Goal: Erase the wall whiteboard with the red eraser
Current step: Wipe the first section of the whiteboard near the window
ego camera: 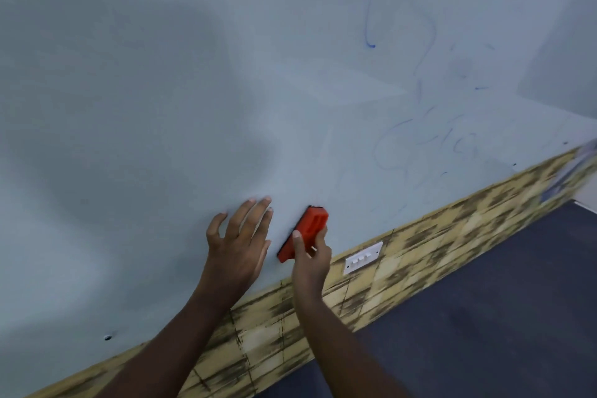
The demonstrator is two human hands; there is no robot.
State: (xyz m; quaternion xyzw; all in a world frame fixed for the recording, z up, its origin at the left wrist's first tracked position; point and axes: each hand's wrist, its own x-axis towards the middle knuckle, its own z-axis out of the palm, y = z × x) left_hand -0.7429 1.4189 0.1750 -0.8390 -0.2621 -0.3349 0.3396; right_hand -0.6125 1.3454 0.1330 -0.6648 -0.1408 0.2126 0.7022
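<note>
Right hand (311, 257) has its grip closed around the red eraser (303, 234): thumb along the near face, fingers wrapped over the far edge. Eraser is pressed to the whiteboard (161, 90), low on the board near its bottom edge, long axis tilted from 7 o'clock up to 1 o'clock. A dark pad edge shows at its top end, against the board.

Left hand (240, 237) sits at 9 o'clock of the eraser, just beside it, not touching it. Grip open, holds nothing: fingers straight and spread, tips on the board surface, pointing to 1 o'clock.

Faint blue marker strokes (420, 139) sit at 1–2 o'clock from the eraser, well apart. Board around the hands looks wiped.

Below the board runs a tan patterned wall strip (420, 255). A white switch plate (362, 257) on that strip sits at 4 o'clock of the right hand, near it. Dark floor (484, 317) fills the lower right.
</note>
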